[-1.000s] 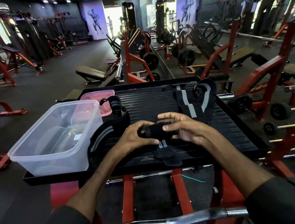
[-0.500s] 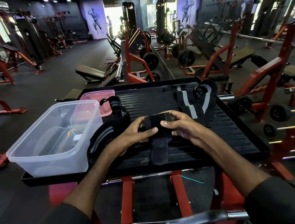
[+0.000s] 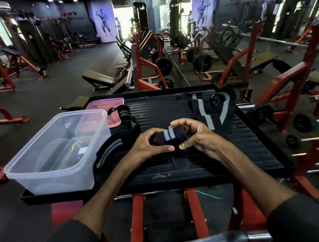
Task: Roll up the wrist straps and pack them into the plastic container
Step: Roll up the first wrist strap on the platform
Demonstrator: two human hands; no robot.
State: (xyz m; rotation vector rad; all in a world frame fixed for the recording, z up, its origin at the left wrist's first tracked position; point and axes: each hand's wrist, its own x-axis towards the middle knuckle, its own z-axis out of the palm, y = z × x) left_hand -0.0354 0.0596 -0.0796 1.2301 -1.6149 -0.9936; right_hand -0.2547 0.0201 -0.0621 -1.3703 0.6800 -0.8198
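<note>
Wrist strap (image 3: 169, 137), black woven with grey stripes, part-rolled into a cylinder, pinched at both ends by left hand (image 3: 147, 145) and right hand (image 3: 195, 134), tail flat on ribbed black tray (image 3: 258, 149), clear plastic container (image 3: 58, 151) left

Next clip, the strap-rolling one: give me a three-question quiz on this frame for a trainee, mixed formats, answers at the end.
1. True or false: the left hand and the right hand both grip the partly rolled black wrist strap with grey stripes.
2. Where does the pink plastic lid lie? A) inside the clear plastic container; B) behind that container, at the far edge of the black ribbed platform; C) under the right hand.
3. Fill in: the loose black-and-grey straps spread flat on the platform beyond the hands lie on the person's ___ side.

Key: 1 true; 2 B; 3 right.
</note>
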